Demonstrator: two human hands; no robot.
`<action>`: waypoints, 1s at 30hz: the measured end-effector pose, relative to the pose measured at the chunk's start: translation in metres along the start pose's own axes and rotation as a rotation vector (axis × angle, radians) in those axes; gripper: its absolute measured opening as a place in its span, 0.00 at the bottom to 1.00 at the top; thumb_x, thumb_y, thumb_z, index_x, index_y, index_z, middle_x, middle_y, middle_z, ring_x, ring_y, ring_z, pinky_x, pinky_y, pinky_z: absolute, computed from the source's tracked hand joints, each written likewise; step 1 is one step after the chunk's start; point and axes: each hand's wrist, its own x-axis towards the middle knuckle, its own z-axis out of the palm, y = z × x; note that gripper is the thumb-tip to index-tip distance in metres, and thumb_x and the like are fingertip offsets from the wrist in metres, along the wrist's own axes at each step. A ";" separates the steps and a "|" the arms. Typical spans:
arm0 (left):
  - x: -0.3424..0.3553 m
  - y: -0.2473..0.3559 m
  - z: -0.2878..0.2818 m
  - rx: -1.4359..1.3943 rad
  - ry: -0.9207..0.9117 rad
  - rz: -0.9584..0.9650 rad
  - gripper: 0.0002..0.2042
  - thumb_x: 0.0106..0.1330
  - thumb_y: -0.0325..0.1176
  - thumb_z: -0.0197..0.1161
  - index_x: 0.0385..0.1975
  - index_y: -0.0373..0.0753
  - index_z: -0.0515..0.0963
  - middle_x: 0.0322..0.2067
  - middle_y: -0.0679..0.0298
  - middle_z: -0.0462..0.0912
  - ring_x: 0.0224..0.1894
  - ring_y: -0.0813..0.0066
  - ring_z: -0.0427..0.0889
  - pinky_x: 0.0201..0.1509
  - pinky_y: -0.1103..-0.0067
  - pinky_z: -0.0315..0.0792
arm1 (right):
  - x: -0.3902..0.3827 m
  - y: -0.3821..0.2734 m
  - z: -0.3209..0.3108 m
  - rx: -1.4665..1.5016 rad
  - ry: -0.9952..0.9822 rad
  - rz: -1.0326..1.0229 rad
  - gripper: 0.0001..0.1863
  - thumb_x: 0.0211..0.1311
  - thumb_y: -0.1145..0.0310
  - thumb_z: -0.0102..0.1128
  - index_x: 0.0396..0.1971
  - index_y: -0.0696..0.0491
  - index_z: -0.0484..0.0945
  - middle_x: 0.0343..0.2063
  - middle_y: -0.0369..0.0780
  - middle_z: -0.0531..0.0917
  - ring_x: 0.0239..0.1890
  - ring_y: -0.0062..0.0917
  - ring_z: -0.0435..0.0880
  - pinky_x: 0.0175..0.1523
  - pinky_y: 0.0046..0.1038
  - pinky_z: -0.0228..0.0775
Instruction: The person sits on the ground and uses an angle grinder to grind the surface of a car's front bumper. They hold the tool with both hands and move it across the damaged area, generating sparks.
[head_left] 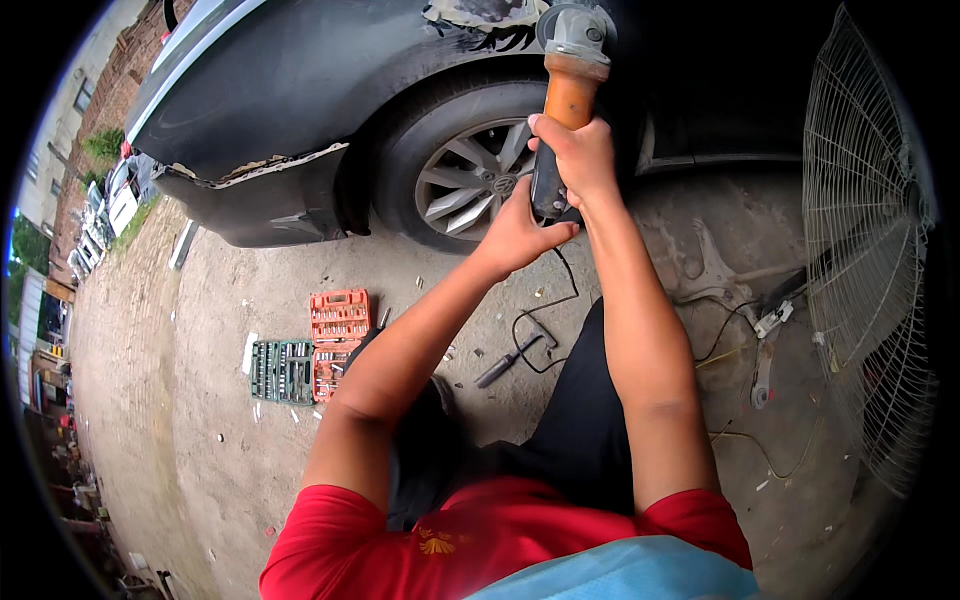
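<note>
An angle grinder with an orange body, a black rear handle and a grey metal head points away from me. Its head is up against the dark car's damaged panel above the wheel, where pale patches show through the paint. My right hand is closed round the grinder's body, just behind the orange part. Lower down, my left hand grips the rear end, its thumb across the underside. The disc is partly hidden by the head; whether it spins I cannot tell.
Behind the grinder is a car wheel with silver spokes. Open socket sets in orange and green cases lie on the ground at left. A hammer and a black cord lie between my knees. A large wire fan guard stands at right.
</note>
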 end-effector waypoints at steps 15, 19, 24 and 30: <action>0.065 0.007 0.023 -0.389 -0.003 0.069 0.29 0.58 0.35 0.85 0.56 0.33 0.78 0.48 0.64 0.88 0.50 0.76 0.85 0.59 0.73 0.79 | 0.028 -0.031 0.003 -0.226 -0.027 -0.089 0.21 0.63 0.64 0.82 0.46 0.60 0.80 0.34 0.39 0.87 0.33 0.21 0.88 0.40 0.26 0.82; 0.073 0.009 0.024 -0.352 -0.006 -0.008 0.30 0.57 0.35 0.85 0.56 0.33 0.79 0.49 0.63 0.88 0.51 0.76 0.85 0.58 0.73 0.79 | 0.032 -0.033 0.003 -0.308 0.000 -0.095 0.19 0.64 0.65 0.80 0.45 0.59 0.81 0.34 0.38 0.87 0.32 0.21 0.88 0.39 0.26 0.81; 0.071 0.022 0.020 -0.421 -0.007 0.005 0.27 0.58 0.33 0.83 0.55 0.32 0.79 0.47 0.64 0.88 0.48 0.76 0.85 0.55 0.74 0.80 | 0.034 -0.042 0.008 -0.386 -0.014 -0.102 0.20 0.63 0.64 0.81 0.45 0.60 0.81 0.34 0.38 0.86 0.32 0.21 0.88 0.38 0.27 0.81; 0.078 0.008 0.022 -0.495 -0.066 0.049 0.23 0.59 0.32 0.81 0.52 0.32 0.79 0.45 0.62 0.89 0.47 0.74 0.87 0.53 0.72 0.81 | 0.030 -0.044 0.012 -0.375 0.051 -0.070 0.22 0.63 0.63 0.81 0.47 0.61 0.80 0.34 0.39 0.86 0.32 0.21 0.88 0.38 0.27 0.82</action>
